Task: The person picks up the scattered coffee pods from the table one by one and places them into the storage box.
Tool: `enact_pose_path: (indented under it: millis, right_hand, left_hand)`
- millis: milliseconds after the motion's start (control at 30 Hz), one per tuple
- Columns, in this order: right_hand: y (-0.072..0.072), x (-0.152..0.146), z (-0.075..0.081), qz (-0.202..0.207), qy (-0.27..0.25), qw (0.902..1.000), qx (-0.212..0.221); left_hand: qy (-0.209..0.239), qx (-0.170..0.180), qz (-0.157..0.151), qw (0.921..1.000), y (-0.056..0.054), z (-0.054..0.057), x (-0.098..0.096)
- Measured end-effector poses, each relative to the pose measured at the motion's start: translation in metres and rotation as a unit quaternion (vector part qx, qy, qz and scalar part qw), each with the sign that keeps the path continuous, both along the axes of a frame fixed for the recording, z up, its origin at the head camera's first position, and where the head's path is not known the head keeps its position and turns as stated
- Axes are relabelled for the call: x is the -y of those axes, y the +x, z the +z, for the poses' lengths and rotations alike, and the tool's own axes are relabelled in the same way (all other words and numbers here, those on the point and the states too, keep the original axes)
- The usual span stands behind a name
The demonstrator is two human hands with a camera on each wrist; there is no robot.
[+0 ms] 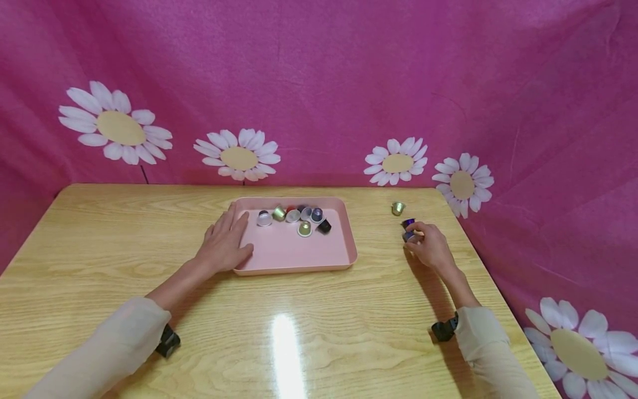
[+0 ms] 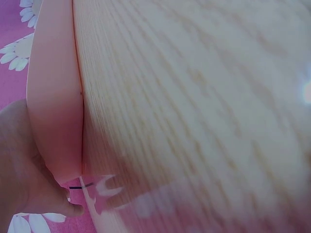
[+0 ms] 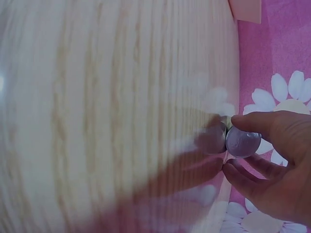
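- Several capsules (image 1: 304, 228) already sit in the pink tray (image 1: 294, 256), so mostly done imo
- Three left outside, over to its right: gold capsule (image 1: 397, 208), blue capsule (image 1: 408, 223), foil-lidded capsule (image 3: 243, 142)
- Right hand (image 1: 431, 246) has that last one pinched, not in yet
- Left hand (image 1: 222, 244) lies flat-fingered on the tray's left side, gripping nothing

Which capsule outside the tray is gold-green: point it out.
The capsule set apart on the table, just beyond the right hand; the other capsules outside the pink tray are blue, at that hand.
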State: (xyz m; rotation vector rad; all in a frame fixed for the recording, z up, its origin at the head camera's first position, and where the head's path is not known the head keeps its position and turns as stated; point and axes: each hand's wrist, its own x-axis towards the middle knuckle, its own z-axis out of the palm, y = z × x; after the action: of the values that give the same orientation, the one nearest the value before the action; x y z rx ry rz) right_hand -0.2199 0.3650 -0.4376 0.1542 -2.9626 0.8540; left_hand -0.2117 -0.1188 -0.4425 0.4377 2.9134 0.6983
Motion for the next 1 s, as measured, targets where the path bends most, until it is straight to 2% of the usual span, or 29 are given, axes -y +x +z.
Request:
enact_pose_path:
  millis: [333, 567, 833, 1000]
  right_hand:
    - [-0.002, -0.001, -0.003, -0.008, 0.021, 0.9995, -0.020]
    - [-0.001, -0.001, 0.001, -0.007, 0.019, 0.9997, -0.010]
    - [0.001, 0.010, 0.013, 0.021, 0.002, 0.9979, -0.062]
    - [0.000, 0.022, 0.022, 0.034, -0.020, 0.9962, -0.077]
  left_hand:
    - [-0.003, -0.003, -0.002, 1.0000, -0.001, 0.000, 0.000]
    - [-0.003, -0.003, -0.001, 1.0000, -0.001, 0.000, 0.000]
    - [-0.001, -0.004, 0.002, 1.0000, -0.001, 0.000, 0.000]
    - [-0.003, -0.003, 0.002, 1.0000, -0.001, 0.000, 0.000]
